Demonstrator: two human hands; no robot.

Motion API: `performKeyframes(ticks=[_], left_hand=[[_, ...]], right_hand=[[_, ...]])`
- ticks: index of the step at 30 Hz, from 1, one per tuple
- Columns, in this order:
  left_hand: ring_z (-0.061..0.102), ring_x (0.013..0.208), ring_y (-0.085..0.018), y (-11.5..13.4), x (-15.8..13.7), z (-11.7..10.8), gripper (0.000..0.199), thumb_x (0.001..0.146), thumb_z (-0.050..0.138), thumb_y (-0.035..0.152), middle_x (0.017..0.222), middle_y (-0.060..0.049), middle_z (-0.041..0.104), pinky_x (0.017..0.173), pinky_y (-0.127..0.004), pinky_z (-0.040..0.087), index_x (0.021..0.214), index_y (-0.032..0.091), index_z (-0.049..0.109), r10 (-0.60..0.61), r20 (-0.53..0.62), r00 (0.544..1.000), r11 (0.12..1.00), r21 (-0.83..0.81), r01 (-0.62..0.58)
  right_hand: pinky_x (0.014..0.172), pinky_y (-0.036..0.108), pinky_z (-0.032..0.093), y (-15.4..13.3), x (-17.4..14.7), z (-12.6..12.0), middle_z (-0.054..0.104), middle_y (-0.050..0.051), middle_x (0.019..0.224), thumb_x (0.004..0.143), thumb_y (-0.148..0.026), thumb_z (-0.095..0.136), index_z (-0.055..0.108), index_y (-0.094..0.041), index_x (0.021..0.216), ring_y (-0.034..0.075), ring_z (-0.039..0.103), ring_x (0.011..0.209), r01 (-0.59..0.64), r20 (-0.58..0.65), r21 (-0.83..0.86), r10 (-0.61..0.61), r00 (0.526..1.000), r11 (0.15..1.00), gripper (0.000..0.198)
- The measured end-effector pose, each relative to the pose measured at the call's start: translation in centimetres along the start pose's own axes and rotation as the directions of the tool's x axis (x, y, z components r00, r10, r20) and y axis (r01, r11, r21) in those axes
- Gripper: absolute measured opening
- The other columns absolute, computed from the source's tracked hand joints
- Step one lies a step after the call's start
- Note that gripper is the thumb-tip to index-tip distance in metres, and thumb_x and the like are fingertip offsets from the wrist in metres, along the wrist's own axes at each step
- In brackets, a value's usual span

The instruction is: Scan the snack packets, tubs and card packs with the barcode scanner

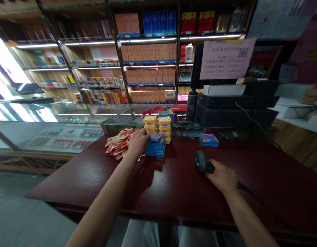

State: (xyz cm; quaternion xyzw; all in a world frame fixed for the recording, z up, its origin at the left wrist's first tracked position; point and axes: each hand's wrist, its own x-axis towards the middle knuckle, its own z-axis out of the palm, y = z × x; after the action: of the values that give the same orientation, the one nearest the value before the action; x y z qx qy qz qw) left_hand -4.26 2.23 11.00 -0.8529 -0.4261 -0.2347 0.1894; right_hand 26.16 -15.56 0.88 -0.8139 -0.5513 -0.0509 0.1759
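At the left end of a stack of flat blue boxes is my left hand. Its fingers are bent and closed on the top blue box, with the fingertips partly hidden. Wrapped round the handle of a black barcode scanner, my right hand holds it just over the dark red table. A small blue light glows on the scanner, and its cable trails off to the right. Loose orange sachets lie heaped beside my left hand. Behind the blue stack stand yellow tubs with white labels, in two columns.
Another small pile of blue boxes lies on the table at right. A glass display counter borders the far edge. Beyond it stand a monitor with a pink paper notice, black machines and shelves of boxed goods.
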Motion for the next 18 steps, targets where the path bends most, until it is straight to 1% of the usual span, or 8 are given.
performKeyframes(ticks=[2,4,6,8,12,18], left_hand=[[0.053,0.099,-0.025,-0.6,-0.8,1.0,0.025,0.082,0.058,0.028,0.101,-0.009,0.06,0.086,-0.039,0.044,0.103,0.024,0.072,-0.003,0.015,1.0,0.991,-0.133,0.005],[0.055,0.101,-0.025,-1.1,-1.4,1.8,0.029,0.08,0.062,0.034,0.105,-0.008,0.06,0.09,-0.04,0.044,0.105,0.023,0.071,-0.02,0.01,1.0,0.958,-0.286,0.023],[0.057,0.1,-0.024,-1.3,-1.7,2.4,0.03,0.079,0.063,0.039,0.105,-0.008,0.061,0.09,-0.04,0.046,0.102,0.022,0.072,-0.065,-0.007,0.998,0.909,-0.413,0.056],[0.058,0.098,-0.023,-1.2,-1.7,2.8,0.028,0.079,0.063,0.04,0.101,-0.008,0.063,0.089,-0.039,0.047,0.096,0.02,0.073,-0.119,-0.035,0.992,0.866,-0.492,0.087],[0.059,0.094,-0.023,-0.5,-1.1,3.3,0.025,0.078,0.065,0.04,0.096,-0.008,0.064,0.087,-0.038,0.048,0.089,0.019,0.073,-0.194,-0.072,0.978,0.845,-0.52,0.129],[0.059,0.093,-0.023,0.1,-0.8,4.1,0.02,0.078,0.065,0.037,0.093,-0.008,0.065,0.087,-0.039,0.047,0.083,0.019,0.073,-0.236,-0.093,0.967,0.845,-0.512,0.157]], right_hand=[[0.066,0.029,0.038,0.0,0.0,0.0,0.07,0.0,0.098,0.081,-0.033,0.054,0.061,-0.029,0.105,0.021,0.065,0.087,0.005,0.002,0.003,-0.005,1.0,1.0,0.025],[0.066,0.029,0.038,0.1,-0.1,0.0,0.07,0.001,0.099,0.082,-0.034,0.054,0.061,-0.029,0.106,0.021,0.066,0.087,0.005,0.003,0.004,-0.005,1.0,1.0,0.025],[0.066,0.03,0.039,0.0,-0.1,0.0,0.07,0.001,0.099,0.082,-0.034,0.054,0.061,-0.028,0.107,0.022,0.066,0.087,0.0,0.005,0.003,0.0,1.0,1.0,0.026],[0.066,0.03,0.039,0.0,-0.1,-0.1,0.07,0.001,0.099,0.081,-0.033,0.054,0.061,-0.028,0.107,0.022,0.066,0.087,-0.003,0.008,0.002,0.003,1.0,1.0,0.027],[0.066,0.03,0.039,0.0,-0.1,-0.2,0.07,0.001,0.101,0.081,-0.032,0.055,0.061,-0.029,0.107,0.021,0.066,0.087,0.0,0.015,0.002,0.0,1.0,1.0,0.027],[0.066,0.03,0.039,0.0,-0.2,-0.3,0.07,0.001,0.101,0.081,-0.033,0.054,0.061,-0.029,0.106,0.021,0.066,0.088,0.002,0.024,0.004,-0.002,1.0,1.0,0.026]])
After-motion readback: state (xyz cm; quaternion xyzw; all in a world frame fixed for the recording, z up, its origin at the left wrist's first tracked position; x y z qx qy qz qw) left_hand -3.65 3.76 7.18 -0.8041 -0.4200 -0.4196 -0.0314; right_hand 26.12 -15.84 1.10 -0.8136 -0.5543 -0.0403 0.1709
